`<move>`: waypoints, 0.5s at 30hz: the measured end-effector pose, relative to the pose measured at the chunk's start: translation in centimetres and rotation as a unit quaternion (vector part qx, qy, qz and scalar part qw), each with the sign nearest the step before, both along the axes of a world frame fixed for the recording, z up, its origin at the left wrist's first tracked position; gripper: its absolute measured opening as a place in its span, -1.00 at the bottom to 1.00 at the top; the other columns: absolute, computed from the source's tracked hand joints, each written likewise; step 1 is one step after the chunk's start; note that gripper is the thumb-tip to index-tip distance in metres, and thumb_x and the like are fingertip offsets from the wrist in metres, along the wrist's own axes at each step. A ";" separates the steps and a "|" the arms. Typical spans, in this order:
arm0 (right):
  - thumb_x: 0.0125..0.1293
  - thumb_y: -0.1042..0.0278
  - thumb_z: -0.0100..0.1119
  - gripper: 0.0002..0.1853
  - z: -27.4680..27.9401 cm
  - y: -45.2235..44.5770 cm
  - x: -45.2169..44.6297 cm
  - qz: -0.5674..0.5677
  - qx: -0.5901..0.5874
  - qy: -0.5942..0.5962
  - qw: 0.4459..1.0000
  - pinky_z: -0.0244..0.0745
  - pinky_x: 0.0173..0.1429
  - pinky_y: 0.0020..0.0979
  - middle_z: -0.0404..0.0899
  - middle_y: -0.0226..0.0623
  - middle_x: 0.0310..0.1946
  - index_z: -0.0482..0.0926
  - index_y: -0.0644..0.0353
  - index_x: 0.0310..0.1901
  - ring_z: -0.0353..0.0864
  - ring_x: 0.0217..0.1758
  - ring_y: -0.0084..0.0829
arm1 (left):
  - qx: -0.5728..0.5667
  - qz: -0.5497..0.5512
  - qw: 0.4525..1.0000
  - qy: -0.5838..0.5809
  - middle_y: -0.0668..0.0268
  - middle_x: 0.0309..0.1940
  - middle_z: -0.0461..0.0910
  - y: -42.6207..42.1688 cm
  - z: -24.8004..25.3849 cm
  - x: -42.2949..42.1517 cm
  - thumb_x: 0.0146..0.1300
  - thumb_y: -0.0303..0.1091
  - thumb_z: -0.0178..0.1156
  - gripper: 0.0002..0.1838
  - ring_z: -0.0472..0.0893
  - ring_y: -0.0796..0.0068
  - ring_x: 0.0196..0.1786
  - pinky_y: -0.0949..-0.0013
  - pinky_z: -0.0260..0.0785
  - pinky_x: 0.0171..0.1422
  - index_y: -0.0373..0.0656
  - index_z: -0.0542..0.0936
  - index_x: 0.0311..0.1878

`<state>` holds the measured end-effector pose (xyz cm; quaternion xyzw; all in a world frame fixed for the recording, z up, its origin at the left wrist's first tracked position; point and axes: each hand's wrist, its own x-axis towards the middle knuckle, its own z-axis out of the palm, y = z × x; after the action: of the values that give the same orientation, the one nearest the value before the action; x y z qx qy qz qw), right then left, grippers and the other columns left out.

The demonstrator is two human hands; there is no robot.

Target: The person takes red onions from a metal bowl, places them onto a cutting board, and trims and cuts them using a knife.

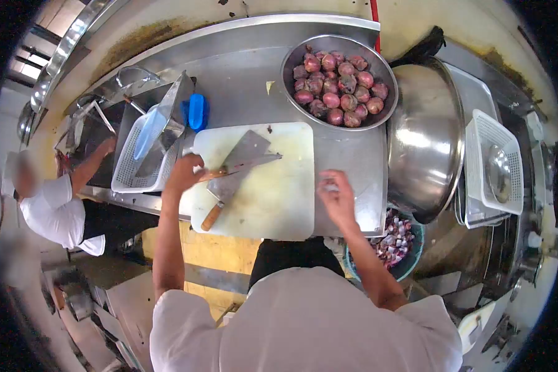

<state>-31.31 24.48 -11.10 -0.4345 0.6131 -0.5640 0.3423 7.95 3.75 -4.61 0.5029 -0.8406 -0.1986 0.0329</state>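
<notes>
My left hand (pixel 185 172) has its fingers curled at the wooden handle of a small knife (pixel 254 162), whose narrow blade points right over the white cutting board (pixel 285 204). Under it lies a cleaver (pixel 247 149) with a broad blade and a wooden handle angled toward me. To the right of the board my right hand (pixel 336 191) hovers with loosely bent fingers apart, holding nothing. Red onions (pixel 347 84) fill a steel bowl (pixel 385 68) at the back of the counter.
A blue object (pixel 197 113) and a white basket (pixel 125 162) stand on the left. At right are a big steel pot (pixel 425 136) and a white crate (pixel 508 167). Cut onion pieces (pixel 394 242) fill a teal tub (pixel 415 259) below the counter. Another person (pixel 59 211) works at left.
</notes>
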 end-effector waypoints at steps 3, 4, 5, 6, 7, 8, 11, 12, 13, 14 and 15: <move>0.22 0.67 0.26 -0.69 0.6 1.7 5.4 0.067 0.026 0.026 0.997 0.62 -0.27 -0.46 0.65 -0.24 -0.09 0.64 0.14 -0.02 0.70 -0.18 -0.44 | -0.042 -0.069 0.997 0.011 0.09 -0.23 0.68 2.2 -4.2 2.2 0.04 -0.32 0.49 -0.72 0.65 -0.03 -0.03 0.03 0.49 0.03 -0.16 0.63 -0.22; 0.23 0.63 0.27 -0.79 0.7 1.6 7.4 0.096 0.025 0.024 0.995 0.62 -0.28 -0.43 0.71 -0.20 -0.22 0.67 0.18 -0.12 0.73 -0.25 -0.40 | -0.019 -0.069 0.997 0.003 0.07 -0.19 0.66 2.0 -4.9 2.6 0.00 -0.31 0.51 -0.65 0.62 -0.05 0.02 -0.01 0.46 0.06 -0.16 0.59 -0.18; 0.23 0.63 0.27 -0.79 1.1 1.4 9.3 0.086 0.027 0.028 0.996 0.62 -0.28 -0.43 0.71 -0.20 -0.22 0.67 0.18 -0.12 0.73 -0.25 -0.40 | 0.004 -0.072 0.997 -0.002 0.05 -0.15 0.64 1.7 -5.7 2.6 -0.03 -0.31 0.53 -0.58 0.60 -0.08 0.08 -0.05 0.44 0.10 -0.16 0.55 -0.15; 0.26 0.53 0.29 -0.88 1.7 1.3 11.1 0.142 0.060 0.057 0.986 0.64 -0.23 -0.38 0.72 -0.14 -0.31 0.69 0.21 -0.17 0.76 -0.27 -0.31 | -0.011 -0.109 0.994 -0.024 0.03 -0.15 0.62 1.4 -6.5 2.6 0.04 -0.36 0.50 -0.55 0.60 -0.12 0.03 -0.07 0.42 0.05 -0.16 0.46 -0.08; 0.28 0.43 0.31 -0.90 2.1 1.2 12.8 0.197 0.094 0.086 0.972 0.67 -0.18 -0.32 0.73 -0.09 -0.40 0.70 0.24 -0.23 0.78 -0.30 -0.22 | -0.010 -0.122 0.992 -0.017 0.03 -0.15 0.62 1.1 -7.0 2.9 0.04 -0.36 0.50 -0.55 0.60 -0.12 0.03 -0.07 0.42 0.05 -0.16 0.46 -0.08; 0.31 0.32 0.30 -0.84 1.2 1.2 14.9 0.222 0.108 0.089 0.965 0.67 -0.12 -0.25 0.73 -0.05 -0.39 0.71 0.24 -0.22 0.79 -0.25 -0.14 | 0.040 -0.125 0.991 0.031 0.04 -0.14 0.61 0.8 -7.2 3.2 0.11 -0.40 0.46 -0.57 0.60 -0.15 0.01 -0.08 0.44 0.04 -0.14 0.44 -0.03; 0.34 -0.06 0.28 -0.56 -0.2 0.0 20.8 0.281 0.220 0.113 0.927 0.65 0.01 -0.05 0.74 0.05 -0.31 0.74 0.27 -0.22 0.76 -0.19 0.08 | 0.067 -0.136 0.984 0.090 0.01 -0.16 0.60 0.0 -6.0 4.2 0.20 -0.54 0.37 -0.56 0.61 -0.23 -0.02 -0.05 0.46 0.01 -0.11 0.38 0.06; 0.32 -0.10 0.28 -0.51 -0.2 -0.8 22.4 0.280 0.239 0.141 0.919 0.65 0.00 -0.03 0.73 0.09 -0.31 0.74 0.29 -0.23 0.75 -0.19 0.10 | 0.062 -0.106 0.985 0.123 -0.02 -0.14 0.60 -0.3 -5.5 4.6 0.22 -0.56 0.34 -0.60 0.61 -0.22 -0.01 -0.06 0.45 0.02 -0.16 0.38 0.04; 0.31 -0.14 0.29 -0.47 -0.3 -1.5 23.8 0.281 0.260 0.167 0.909 0.65 0.00 -0.01 0.72 0.13 -0.30 0.73 0.31 -0.24 0.75 -0.18 0.12 | 0.059 -0.075 0.983 0.155 -0.06 -0.12 0.60 -0.5 -5.1 5.0 0.23 -0.57 0.32 -0.63 0.60 -0.22 0.01 -0.07 0.43 0.04 -0.21 0.39 0.02; 0.31 -0.14 0.29 -0.47 -0.5 -2.3 25.0 0.274 0.263 0.165 0.910 0.65 0.00 -0.01 0.72 0.13 -0.30 0.73 0.31 -0.24 0.75 -0.18 0.12 | 0.029 -0.071 0.979 0.191 -0.09 -0.16 0.59 -1.2 -4.5 5.4 0.25 -0.59 0.29 -0.63 0.60 -0.23 0.02 -0.03 0.45 0.03 -0.22 0.39 0.06; 0.28 -0.16 0.31 -0.44 -0.6 -3.0 26.0 0.244 0.258 0.185 0.916 0.65 -0.01 0.01 0.71 0.15 -0.32 0.72 0.35 -0.26 0.75 -0.18 0.12 | 0.033 -0.078 0.978 0.190 -0.09 -0.16 0.59 -1.8 -4.4 5.4 0.25 -0.59 0.29 -0.63 0.60 -0.23 0.02 -0.03 0.45 0.03 -0.22 0.39 0.06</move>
<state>-5.28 21.49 -11.73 -0.5635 0.6645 -0.1946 0.4506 13.32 1.92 -9.03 0.3892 -0.8488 -0.3199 0.1603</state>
